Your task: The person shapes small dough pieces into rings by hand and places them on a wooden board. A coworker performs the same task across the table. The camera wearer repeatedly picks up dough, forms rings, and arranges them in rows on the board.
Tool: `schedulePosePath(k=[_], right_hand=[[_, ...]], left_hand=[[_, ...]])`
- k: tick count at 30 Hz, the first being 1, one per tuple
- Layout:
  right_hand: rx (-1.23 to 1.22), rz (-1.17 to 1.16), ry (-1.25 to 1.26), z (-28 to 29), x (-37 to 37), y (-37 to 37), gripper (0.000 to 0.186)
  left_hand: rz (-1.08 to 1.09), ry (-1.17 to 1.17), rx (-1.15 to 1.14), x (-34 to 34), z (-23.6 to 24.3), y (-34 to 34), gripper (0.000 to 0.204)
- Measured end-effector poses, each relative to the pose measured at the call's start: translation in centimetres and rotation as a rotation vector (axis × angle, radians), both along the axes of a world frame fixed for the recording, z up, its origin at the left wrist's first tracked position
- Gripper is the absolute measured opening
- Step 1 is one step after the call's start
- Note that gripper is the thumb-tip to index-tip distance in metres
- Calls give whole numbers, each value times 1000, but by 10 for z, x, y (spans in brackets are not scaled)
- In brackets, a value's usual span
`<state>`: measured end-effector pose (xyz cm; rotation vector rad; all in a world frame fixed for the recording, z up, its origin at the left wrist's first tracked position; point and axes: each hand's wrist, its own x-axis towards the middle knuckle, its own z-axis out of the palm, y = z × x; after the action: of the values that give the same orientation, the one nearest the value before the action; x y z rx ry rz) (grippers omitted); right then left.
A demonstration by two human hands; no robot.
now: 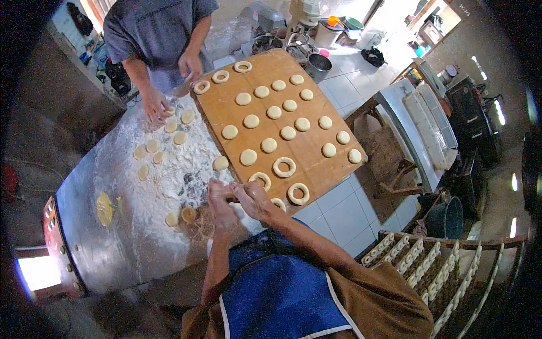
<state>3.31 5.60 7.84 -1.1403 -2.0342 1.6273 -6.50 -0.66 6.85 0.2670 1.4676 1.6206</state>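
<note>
Dough rounds (302,124) dot the board (333,179) (rings (298,202) too) beside the hands (222,209) (252,199).

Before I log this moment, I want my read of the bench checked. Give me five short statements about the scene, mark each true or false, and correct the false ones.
1. Dough rings and round dough pieces lie on the brown board. True.
2. The person's two hands are far apart. False: the left hand and right hand are close together, near the board's edge.
3. The person wears a blue apron. True.
4. The yellow smear lies on the board. False: the yellow smear is on the metal table.
5. The co-worker wears a red shirt. False: the co-worker's shirt is grey.
</note>
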Motion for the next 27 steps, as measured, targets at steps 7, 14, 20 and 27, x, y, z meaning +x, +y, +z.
schedulePosePath(k=[7,14,20,27], right_hand=[[79,13,219,0,51,7,51],[244,-8,536,-2,100,20,47],[316,1,337,-2,152,41,42],[9,-297,362,-30,201,40,31]], left_hand=[[3,-203,336,40,-48,10,40],[95,-16,-19,91,-9,36,44],[-183,-31,290,131,-35,59,39],[-372,481,246,167,-81,78,31]])
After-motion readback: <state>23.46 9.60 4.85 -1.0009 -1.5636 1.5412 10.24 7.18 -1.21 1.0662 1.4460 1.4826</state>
